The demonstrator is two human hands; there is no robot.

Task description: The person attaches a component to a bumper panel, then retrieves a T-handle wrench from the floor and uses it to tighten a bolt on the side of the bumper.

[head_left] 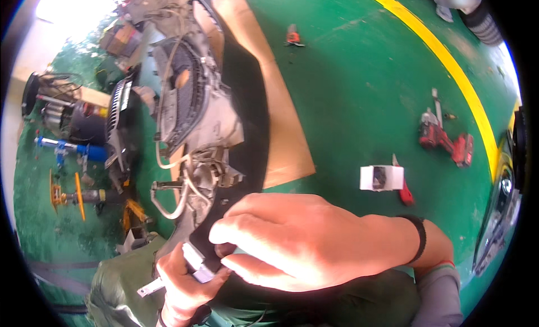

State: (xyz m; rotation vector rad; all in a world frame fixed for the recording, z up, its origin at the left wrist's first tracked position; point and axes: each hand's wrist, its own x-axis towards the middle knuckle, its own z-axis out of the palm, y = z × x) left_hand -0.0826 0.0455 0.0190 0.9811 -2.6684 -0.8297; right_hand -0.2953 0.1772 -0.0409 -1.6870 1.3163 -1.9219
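Right-hand fingers (238,230) curl nearly together, any hold unclear; small silver-and-black rectangular block (194,256) lies just lower-left of them, clasped in the nearer left hand (184,286), long axis slanting upper left to lower right.

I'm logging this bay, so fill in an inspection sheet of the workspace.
Surface: green floor with a yellow line.
Work things: small silvery part in the left hand; dark panel with dusty assembly along it.
Clutter: red power tool, white box, orange tool on the floor.
Hands: left hand grips the small silvery part; right hand close by, contact unclear.
Cables: pale tube or cable looped on the assembly, unclear which.
Surroundings: cardboard sheet partly under the panel; lamp unit near right edge.
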